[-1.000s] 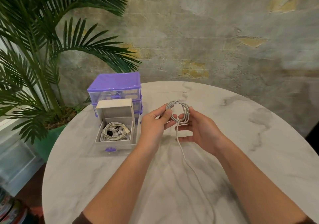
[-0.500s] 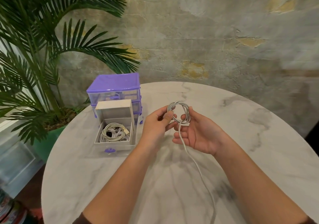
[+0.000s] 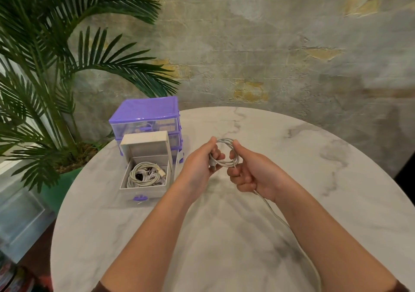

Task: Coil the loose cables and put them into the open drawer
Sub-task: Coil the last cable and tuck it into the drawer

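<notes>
**Two hands hold a half-coiled cable at frame centre**

One round marble counter [image 3: 247, 246] fills the lower frame. Left of centre, the open drawer [image 3: 143, 187] holds coiled cables [image 3: 146, 174]. The left hand [image 3: 202, 161] and right hand [image 3: 251, 170] both grip the white cable [image 3: 224, 150], looped between them above the counter; its tail trails lower right.

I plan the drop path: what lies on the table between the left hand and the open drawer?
In the head view, only bare marble table lies between the left hand and the open drawer.
</notes>
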{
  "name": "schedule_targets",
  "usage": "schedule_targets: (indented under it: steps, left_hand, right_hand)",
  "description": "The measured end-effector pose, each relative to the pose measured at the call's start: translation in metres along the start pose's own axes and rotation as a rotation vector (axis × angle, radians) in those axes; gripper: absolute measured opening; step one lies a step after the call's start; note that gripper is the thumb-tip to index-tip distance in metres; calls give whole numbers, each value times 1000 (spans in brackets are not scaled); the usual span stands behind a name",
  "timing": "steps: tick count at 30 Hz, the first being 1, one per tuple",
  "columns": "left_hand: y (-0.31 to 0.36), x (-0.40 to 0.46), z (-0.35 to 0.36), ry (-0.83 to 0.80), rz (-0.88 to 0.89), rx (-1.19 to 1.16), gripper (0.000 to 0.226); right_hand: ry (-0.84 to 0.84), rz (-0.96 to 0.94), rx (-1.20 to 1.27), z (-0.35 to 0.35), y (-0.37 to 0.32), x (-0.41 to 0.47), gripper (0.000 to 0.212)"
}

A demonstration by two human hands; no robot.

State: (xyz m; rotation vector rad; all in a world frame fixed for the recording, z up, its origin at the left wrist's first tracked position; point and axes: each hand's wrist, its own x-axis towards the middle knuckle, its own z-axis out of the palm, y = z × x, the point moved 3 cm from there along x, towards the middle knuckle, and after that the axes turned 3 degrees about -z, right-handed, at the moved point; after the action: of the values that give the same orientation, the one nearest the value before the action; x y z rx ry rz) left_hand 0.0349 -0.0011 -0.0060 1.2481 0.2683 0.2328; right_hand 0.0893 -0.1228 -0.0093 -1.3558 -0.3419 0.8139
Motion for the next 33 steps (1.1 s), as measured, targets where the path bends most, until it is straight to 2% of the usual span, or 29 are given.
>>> schedule_targets:
  steps: [4,8,11,14,16,19,22,25,29,33]
  left_hand:
    - [6,0,-2,27,16,-174,42]
    - [11,1,-6,70,49,-287,40]
    - [15,2,-7,85,71,-290,39]
    - [16,2,-8,71,65,-193,39]
    - [14,1,-12,38,44,-104,35]
    - [13,-1,-16,-19,52,-10,24]
    - [13,-3,-16,-56,110,84,19]
    - [13,-4,-14,7,142,157,18]
    - [12,-1,-13,106,177,298,12]
    - [1,1,-12,16,191,638,36]
  right_hand:
    - [-17,-122,-213,3,-10,-6,18]
    - [-27,-202,-259,2,-15,-7,24]
    - [-19,-302,-422,1,-21,-9,22]
    - [58,-417,-600,2,-19,-6,20]
    - [101,-429,-660,-1,-14,-2,20]
    - [188,-396,-615,-9,-15,-2,18]
    - [237,-449,-624,-15,-20,-3,19]
    - [229,-492,-680,-14,-23,-4,14]
    - [247,-508,-821,-17,-21,-5,18]
    - [325,-465,-1153,-19,-14,-5,26]
